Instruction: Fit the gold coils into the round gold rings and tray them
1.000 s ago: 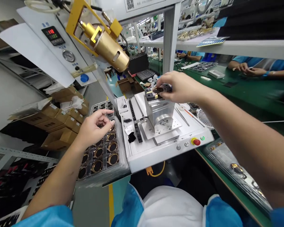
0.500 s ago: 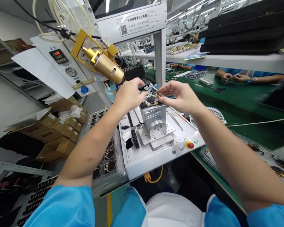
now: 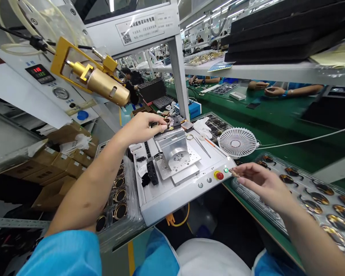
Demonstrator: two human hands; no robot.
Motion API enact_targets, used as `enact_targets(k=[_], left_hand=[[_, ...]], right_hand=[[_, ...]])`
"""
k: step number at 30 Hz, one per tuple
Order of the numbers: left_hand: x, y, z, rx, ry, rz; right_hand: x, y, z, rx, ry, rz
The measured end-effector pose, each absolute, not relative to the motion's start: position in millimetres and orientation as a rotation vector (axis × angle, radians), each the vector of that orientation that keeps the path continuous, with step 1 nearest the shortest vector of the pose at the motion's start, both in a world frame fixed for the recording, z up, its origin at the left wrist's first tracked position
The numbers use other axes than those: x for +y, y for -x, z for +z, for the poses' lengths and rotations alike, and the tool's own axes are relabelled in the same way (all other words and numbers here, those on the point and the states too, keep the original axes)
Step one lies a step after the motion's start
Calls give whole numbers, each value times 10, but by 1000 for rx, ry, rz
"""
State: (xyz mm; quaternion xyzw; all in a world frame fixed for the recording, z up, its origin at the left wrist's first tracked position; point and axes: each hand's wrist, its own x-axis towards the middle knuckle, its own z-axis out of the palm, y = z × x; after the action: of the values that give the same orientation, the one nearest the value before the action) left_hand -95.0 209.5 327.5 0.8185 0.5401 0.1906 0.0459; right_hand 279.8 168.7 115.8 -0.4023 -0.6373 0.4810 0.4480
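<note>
My left hand (image 3: 142, 128) is over the metal fixture block (image 3: 174, 147), thumb and forefinger drawn together at the black holder on its top. Beside those fingertips a gold-rimmed round part (image 3: 167, 121) sits in the holder. What the fingers pinch, if anything, is hidden. At the front right corner of the machine, my right hand (image 3: 261, 184) has its thumb apart from its curved fingers. Its fingertips are close beside the green-lit button (image 3: 226, 170); whether they touch it I cannot tell. A brass cylinder head (image 3: 107, 86) hangs above and left of the fixture.
A red stop button (image 3: 219, 175) is on the front panel. Tweezers (image 3: 203, 148) lie right of the fixture, near a white fan (image 3: 237, 142). Trays of round gold-rimmed parts flank the machine, including the right tray (image 3: 301, 188). A co-worker's hands (image 3: 273, 90) are across the green bench.
My right hand has left the fixture and moved down and right to the front panel's corner. My left hand stays at the fixture, lower against its top. The camera view has turned right.
</note>
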Motion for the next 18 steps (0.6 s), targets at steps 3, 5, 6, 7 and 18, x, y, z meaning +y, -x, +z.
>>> enact_targets(k=[3,5,6,7,18], left_hand=[[2101,1027,3113,1571,-2586,627],[2104,1082,3046,1509,-2687,609],[2100,1105,3025,1492,-2732,588],[2091,1121,3012,1484,-2768,562],[1996,835,3030,1711,-2919,158]], right_hand=[[1625,-2781,1006,-1559,1051,1267],[1603,-2756,961,-1577,1072,1301],[1600,-2748,940,-1586,1079,1318],[1602,-2742,917,-1589,1085,1335],[1649,-2702,506,-1628,1219,1343]])
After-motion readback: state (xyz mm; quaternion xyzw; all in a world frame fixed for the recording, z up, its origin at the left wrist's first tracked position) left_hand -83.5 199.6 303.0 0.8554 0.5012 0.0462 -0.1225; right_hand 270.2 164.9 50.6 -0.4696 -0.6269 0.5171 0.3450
